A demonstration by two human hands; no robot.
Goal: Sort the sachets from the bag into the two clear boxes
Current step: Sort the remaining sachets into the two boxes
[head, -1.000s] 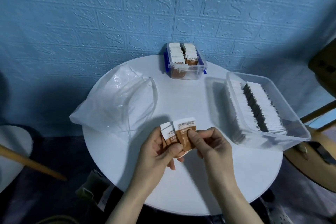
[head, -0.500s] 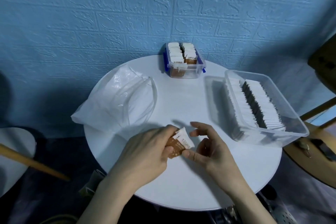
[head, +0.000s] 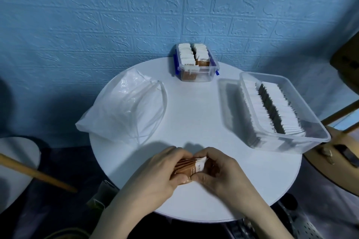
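A small stack of brown-and-white sachets (head: 191, 169) lies flat between both hands, low over the near part of the round white table (head: 194, 114). My left hand (head: 161, 170) grips the stack from the left; my right hand (head: 217, 169) holds its right end with curled fingers. The clear plastic bag (head: 124, 110) lies limp at the left. A small clear box with blue clips (head: 196, 63) at the back holds brown sachets in two rows. A large clear box (head: 279, 110) at the right holds rows of white sachets.
A blue embossed wall stands right behind the table. A wooden stick (head: 37, 174) and another white round surface (head: 17, 163) lie at lower left. Wooden furniture (head: 342, 149) stands at the right edge, close to the large box.
The sachets, held upright and fanned a second ago, have been laid over and gathered into one flat stack. Both hands have closed round it, lower and nearer to me.
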